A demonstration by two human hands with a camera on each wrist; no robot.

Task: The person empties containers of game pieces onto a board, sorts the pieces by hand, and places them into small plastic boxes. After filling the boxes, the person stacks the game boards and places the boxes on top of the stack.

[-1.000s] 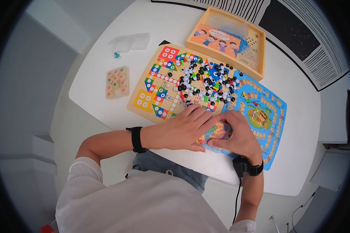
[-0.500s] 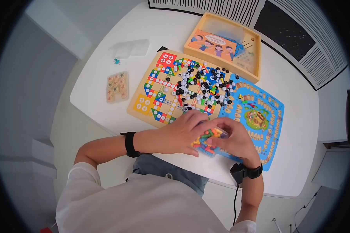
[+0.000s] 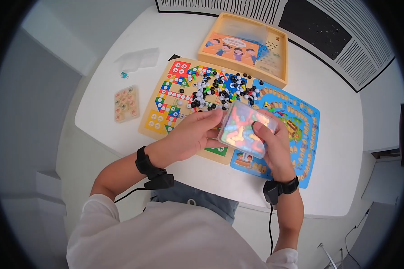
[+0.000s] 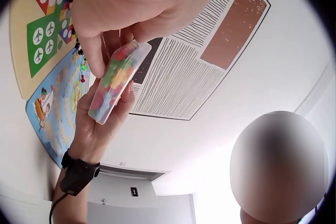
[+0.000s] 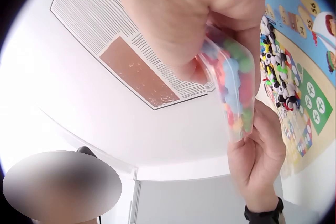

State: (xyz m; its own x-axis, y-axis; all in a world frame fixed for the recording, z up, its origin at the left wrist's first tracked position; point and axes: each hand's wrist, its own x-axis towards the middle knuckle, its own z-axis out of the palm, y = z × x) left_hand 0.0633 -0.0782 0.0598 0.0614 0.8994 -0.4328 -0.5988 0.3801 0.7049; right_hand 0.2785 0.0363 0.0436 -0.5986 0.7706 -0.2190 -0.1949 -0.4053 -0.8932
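Note:
A clear plastic box (image 3: 247, 127) full of small colourful pieces is held up, tilted, over the front of the boards. My right hand (image 3: 278, 143) grips its right side, thumb across the broad face and fingers behind. With thumb and fingers, my left hand (image 3: 188, 136) pinches the opposite edge. From the left wrist view the box (image 4: 118, 82) appears edge-on between both hands, its pieces packed inside. Beyond it lies a wooden ludo-style board (image 3: 155, 119), scattered with black and white pieces (image 3: 206, 92). A blue game board (image 3: 307, 134) lies to its right.
A wooden tray (image 3: 280, 60) with an orange booklet (image 3: 231, 47) stands at the back. On the left are a box of round tokens (image 3: 126, 104), an empty clear container (image 3: 141, 60) and a small teal clip (image 3: 124, 75). The white table's (image 3: 341, 179) edge curves around.
The box has been raised and turned so its broad face shows. My left hand has drawn back from over it to its left edge and rolled, thumb upward.

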